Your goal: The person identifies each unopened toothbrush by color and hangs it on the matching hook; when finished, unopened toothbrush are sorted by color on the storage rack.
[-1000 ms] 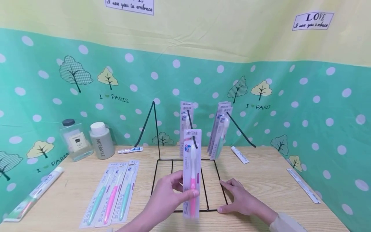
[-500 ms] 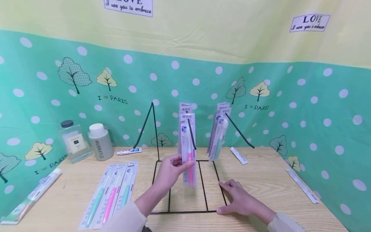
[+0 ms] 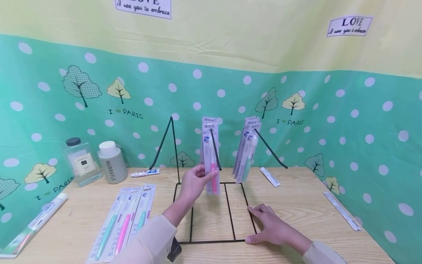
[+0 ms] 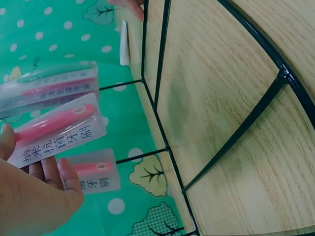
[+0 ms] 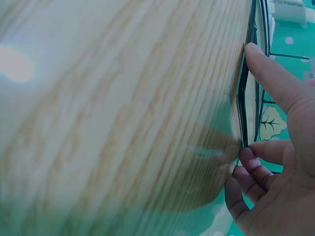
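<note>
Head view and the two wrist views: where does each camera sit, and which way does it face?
Head: worn on the person's head, facing forward and down at the wire rack; both hands and sleeves show.
Left wrist: worn on that wrist, looking past the left hand at the pink toothbrush pack; part of the right hand shows at the top.
Right wrist: worn there, looking across the table to the rack's edge; the right hand shows.
Shared: head and left wrist both show the pinched pack.
</note>
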Motion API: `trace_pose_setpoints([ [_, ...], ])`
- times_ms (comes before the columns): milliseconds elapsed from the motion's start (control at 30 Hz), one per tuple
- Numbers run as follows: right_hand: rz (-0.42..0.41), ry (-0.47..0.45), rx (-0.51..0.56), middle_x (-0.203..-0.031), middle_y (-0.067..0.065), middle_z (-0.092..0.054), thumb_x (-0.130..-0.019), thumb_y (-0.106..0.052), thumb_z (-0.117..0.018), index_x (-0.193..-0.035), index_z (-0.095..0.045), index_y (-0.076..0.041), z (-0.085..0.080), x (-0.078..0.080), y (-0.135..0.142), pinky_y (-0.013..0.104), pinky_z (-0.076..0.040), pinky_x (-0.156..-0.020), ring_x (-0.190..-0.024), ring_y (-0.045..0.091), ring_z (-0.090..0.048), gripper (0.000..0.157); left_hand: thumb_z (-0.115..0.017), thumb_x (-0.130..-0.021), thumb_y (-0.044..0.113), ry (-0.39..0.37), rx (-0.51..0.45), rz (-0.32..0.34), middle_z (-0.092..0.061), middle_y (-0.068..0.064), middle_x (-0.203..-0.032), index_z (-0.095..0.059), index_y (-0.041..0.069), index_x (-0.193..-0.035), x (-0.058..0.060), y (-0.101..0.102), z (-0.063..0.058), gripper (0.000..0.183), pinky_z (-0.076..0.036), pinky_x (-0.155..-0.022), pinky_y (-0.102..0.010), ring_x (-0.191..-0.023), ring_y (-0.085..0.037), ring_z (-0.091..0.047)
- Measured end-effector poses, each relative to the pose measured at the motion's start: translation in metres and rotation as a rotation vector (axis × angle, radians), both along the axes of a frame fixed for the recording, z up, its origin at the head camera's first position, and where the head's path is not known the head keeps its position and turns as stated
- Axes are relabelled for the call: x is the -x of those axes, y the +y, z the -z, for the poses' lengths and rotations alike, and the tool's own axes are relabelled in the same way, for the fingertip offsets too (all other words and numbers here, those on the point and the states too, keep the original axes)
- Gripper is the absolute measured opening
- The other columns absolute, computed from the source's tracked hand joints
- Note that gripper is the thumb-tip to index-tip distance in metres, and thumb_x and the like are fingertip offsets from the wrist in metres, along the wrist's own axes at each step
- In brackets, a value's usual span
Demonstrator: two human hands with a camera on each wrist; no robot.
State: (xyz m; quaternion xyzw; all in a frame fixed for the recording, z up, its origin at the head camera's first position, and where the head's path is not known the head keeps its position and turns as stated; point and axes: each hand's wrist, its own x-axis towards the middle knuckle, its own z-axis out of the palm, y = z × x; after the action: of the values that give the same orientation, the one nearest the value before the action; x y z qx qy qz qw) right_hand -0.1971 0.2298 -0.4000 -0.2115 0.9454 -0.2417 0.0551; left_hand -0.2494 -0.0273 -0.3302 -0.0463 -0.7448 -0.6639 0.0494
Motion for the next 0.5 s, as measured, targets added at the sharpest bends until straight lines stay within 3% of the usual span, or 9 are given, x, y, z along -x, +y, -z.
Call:
trace_pose_setpoints([
  [300,0.01,-0.012,0.0,-0.116,0.007,-0.043,-0.065,-0.055,-0.072,-0.136,-0.037,0.001,0.0,0.0,-0.001,0.05,-0.039,-0.089,-0.107,0.026,-0.039,0.097,-0.069,-0.078,0.038,-0.034,-0.058,0.013,-0.065,-0.006,-0.102,-0.06,0.009,-0.112,0.006,-0.003,0.002,0.046,-0.045,-0.091,-0.042,-0.096,-0.02,-0.059],
  [500,0.007,-0.015,-0.002,-0.114,0.006,-0.043,-0.066,-0.054,-0.072,-0.136,-0.036,0.001,-0.001,-0.001,-0.002,0.048,-0.04,-0.087,-0.104,0.024,-0.038,0.097,-0.068,-0.079,0.037,-0.035,-0.106,0.003,-0.063,-0.009,-0.107,-0.058,0.007,-0.115,0.005,-0.007,0.013,0.047,-0.045,-0.091,-0.041,-0.1,-0.022,-0.058],
])
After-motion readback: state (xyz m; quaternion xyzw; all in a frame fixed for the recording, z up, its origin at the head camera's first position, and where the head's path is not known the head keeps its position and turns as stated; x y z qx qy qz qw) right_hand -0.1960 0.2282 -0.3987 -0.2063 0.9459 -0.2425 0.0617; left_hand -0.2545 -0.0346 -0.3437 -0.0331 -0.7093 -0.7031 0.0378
